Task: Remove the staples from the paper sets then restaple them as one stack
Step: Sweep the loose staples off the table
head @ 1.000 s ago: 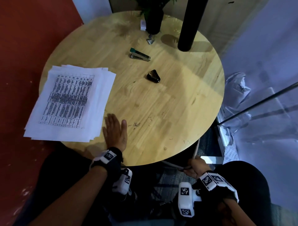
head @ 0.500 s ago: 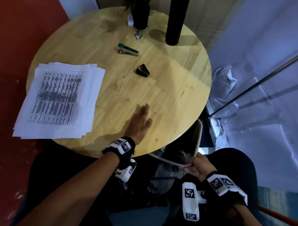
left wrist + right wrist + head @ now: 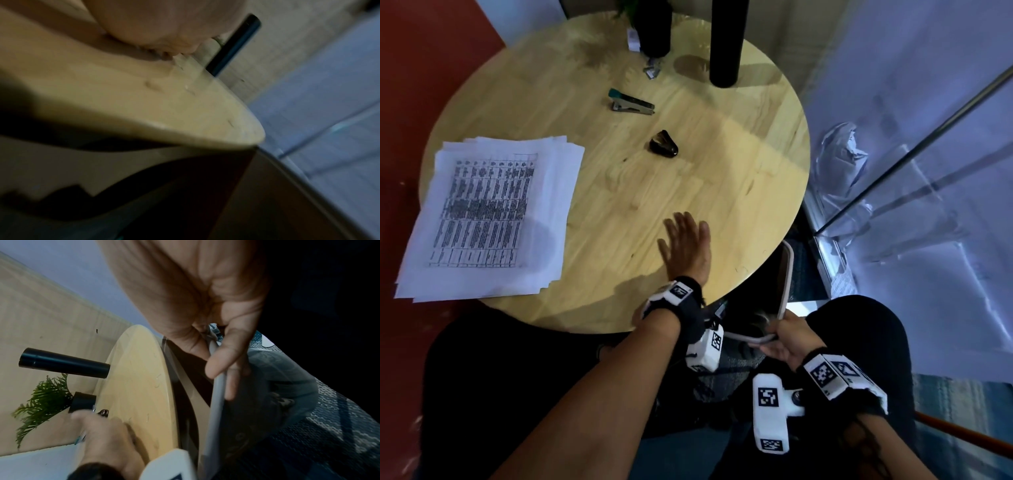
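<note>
A loose stack of printed papers [image 3: 486,219] lies on the left of the round wooden table [image 3: 722,178], overhanging its edge. A green-tipped stapler [image 3: 631,104] lies at the back, and a black staple remover [image 3: 663,149] sits near the middle. My left hand [image 3: 686,245] lies flat, fingers straight, on the tabletop near the front edge, right of the papers. Below the table edge my right hand [image 3: 784,339] grips the pale rim of a bin [image 3: 216,386], thumb and fingers curled round it.
A black post [image 3: 724,41] and a dark plant pot [image 3: 655,31] stand at the back of the table, with loose staple strips [image 3: 652,70] before them. A glass wall and metal rail [image 3: 914,150] run along the right. My dark-clothed legs fill the space under the front edge.
My left hand has slid rightward across the tabletop, away from the papers towards the front-right edge. My right hand has kept its hold on the bin rim under the table.
</note>
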A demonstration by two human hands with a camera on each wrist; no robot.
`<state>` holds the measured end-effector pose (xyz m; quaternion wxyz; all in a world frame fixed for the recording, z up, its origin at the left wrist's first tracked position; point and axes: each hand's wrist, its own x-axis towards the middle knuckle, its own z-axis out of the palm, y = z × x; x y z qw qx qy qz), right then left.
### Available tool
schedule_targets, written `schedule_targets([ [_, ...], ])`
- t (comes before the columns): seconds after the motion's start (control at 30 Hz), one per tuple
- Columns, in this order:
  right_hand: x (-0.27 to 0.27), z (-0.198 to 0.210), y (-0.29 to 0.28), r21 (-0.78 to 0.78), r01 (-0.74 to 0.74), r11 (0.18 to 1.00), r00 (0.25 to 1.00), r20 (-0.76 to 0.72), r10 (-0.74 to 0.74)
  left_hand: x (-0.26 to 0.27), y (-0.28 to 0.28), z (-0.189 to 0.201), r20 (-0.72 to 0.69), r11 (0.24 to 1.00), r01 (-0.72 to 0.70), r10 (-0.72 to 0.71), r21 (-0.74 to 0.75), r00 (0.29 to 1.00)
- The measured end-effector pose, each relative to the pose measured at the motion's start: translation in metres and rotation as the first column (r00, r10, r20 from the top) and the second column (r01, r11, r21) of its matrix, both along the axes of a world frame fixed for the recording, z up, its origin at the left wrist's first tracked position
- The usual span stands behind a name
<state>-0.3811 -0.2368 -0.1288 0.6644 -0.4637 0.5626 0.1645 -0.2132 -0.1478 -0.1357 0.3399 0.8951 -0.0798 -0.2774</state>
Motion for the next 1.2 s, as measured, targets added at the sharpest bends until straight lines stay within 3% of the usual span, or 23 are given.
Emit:
schedule_targets([
  [0.07, 0.000, 0.001, 0.000, -0.003, -0.012, 1.000, 1.000, 0.002, 0.012, -0.010, -0.004, -0.001, -0.003, 0.993, 0.105, -0.105, 0.045, 0.994],
  [0.13, 0.000, 0.002, -0.001, -0.002, -0.021, 1.000, 1.000, 0.006, 0.021, -0.013, -0.002, 0.000, -0.007, 0.991, 0.131, -0.131, -0.012, 0.991],
  [0.27, -0.002, 0.004, -0.001, -0.016, -0.024, 1.000, 1.000, 0.003, 0.024, 0.004, 0.010, 0.006, 0.023, 0.973, -0.066, 0.073, -0.222, 0.997],
  [0.33, -0.001, 0.005, -0.001, -0.028, -0.024, 0.999, 1.000, 0.000, 0.024, 0.017, 0.009, 0.007, 0.015, 0.985, -0.098, 0.101, -0.140, 0.995],
  [0.4, 0.000, 0.006, 0.000, -0.032, -0.019, 0.999, 1.000, -0.002, 0.019, 0.021, 0.006, 0.003, -0.002, 1.000, -0.025, 0.025, -0.008, 1.000],
  [0.6, 0.003, 0.007, 0.001, -0.034, -0.006, 0.999, 1.000, -0.011, 0.006, -0.026, -0.007, -0.007, 0.048, 0.944, 0.316, -0.322, 0.091, 0.946],
  [0.67, 0.003, 0.009, 0.000, -0.025, -0.005, 1.000, 1.000, -0.011, 0.005, -0.035, -0.006, -0.005, 0.058, 0.926, 0.371, -0.375, 0.068, 0.925],
  [0.73, 0.002, 0.012, -0.003, -0.019, -0.006, 1.000, 1.000, -0.011, 0.006, -0.028, 0.004, -0.002, 0.082, 0.958, 0.264, -0.256, -0.110, 0.963],
  [0.8, 0.001, 0.014, -0.005, -0.017, -0.005, 1.000, 1.000, -0.009, 0.005, -0.007, 0.024, -0.001, 0.126, 0.968, 0.036, -0.005, -0.248, 0.992],
  [0.87, 0.001, 0.016, -0.005, -0.018, 0.008, 1.000, 1.000, -0.002, -0.008, 0.012, 0.053, -0.004, 0.150, 0.978, -0.158, 0.178, -0.135, 0.973],
  [0.97, 0.003, 0.015, -0.004, -0.029, 0.016, 0.999, 1.000, 0.008, -0.016, 0.000, 0.079, -0.010, 0.172, 0.962, -0.221, 0.194, 0.160, 0.966],
  [1.07, 0.004, 0.014, -0.003, -0.032, 0.013, 0.999, 1.000, 0.007, -0.012, -0.029, 0.065, -0.012, 0.226, 0.947, -0.150, 0.086, 0.284, 0.970],
  [1.2, 0.000, 0.013, -0.005, -0.016, 0.021, 1.000, 1.000, 0.009, -0.021, -0.035, 0.014, -0.008, 0.166, 0.970, 0.049, -0.090, 0.239, 0.982],
])
